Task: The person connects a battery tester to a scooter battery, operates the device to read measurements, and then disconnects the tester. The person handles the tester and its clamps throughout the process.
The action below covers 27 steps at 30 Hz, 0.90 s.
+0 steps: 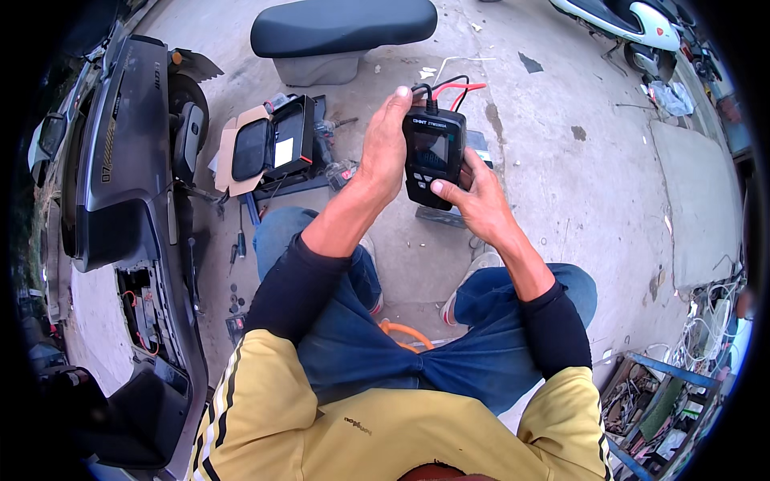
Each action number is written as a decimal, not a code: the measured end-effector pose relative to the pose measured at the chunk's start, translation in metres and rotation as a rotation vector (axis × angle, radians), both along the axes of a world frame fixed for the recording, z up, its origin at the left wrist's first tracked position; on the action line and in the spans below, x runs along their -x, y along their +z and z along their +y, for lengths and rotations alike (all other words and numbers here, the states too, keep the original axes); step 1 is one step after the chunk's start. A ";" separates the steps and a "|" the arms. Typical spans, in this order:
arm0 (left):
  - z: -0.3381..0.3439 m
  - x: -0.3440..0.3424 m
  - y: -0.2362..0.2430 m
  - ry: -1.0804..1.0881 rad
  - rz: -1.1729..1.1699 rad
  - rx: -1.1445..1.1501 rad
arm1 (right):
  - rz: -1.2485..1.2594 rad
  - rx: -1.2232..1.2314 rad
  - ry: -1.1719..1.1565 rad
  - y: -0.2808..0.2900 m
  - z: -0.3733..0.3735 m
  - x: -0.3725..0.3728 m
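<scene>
A black handheld tester [434, 156] with a small dark screen and a few buttons is held up in front of me, over the ground between my feet. My left hand [387, 143] grips its left side, fingers mostly hidden behind it. On the right, my right hand [478, 196] holds the lower part, the thumb lying by the buttons. Black and red leads [464, 86] come out at the tester's top end and loop to the right. Beneath the tester lies a dark, box-like thing [443, 217], mostly covered from view. The screen content is too small to tell.
At the left stands a grey scooter [132, 160] with an opened panel showing wires. An open case [290, 138] and a cardboard box lie ahead left, near a removed black seat [345, 28]. Screwdrivers [241, 243] lie by my left leg. A scrap-filled crate [662, 401] stands lower right.
</scene>
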<state>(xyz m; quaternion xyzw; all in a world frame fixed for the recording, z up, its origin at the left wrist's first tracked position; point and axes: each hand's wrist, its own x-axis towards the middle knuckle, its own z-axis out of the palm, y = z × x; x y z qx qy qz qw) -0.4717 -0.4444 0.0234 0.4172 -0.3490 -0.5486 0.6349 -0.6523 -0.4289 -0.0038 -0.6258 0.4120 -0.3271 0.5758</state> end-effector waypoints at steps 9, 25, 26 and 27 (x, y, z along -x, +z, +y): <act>0.001 0.000 0.001 -0.010 -0.033 -0.017 | 0.040 0.000 0.015 -0.001 -0.001 0.000; 0.002 0.001 0.003 0.008 0.033 -0.026 | 0.023 -0.038 0.025 0.000 -0.001 -0.001; 0.002 0.002 0.003 0.010 0.035 -0.025 | 0.027 -0.035 0.024 0.001 -0.001 -0.001; 0.002 0.002 0.003 0.011 0.037 -0.024 | 0.030 -0.033 0.022 0.001 -0.001 0.000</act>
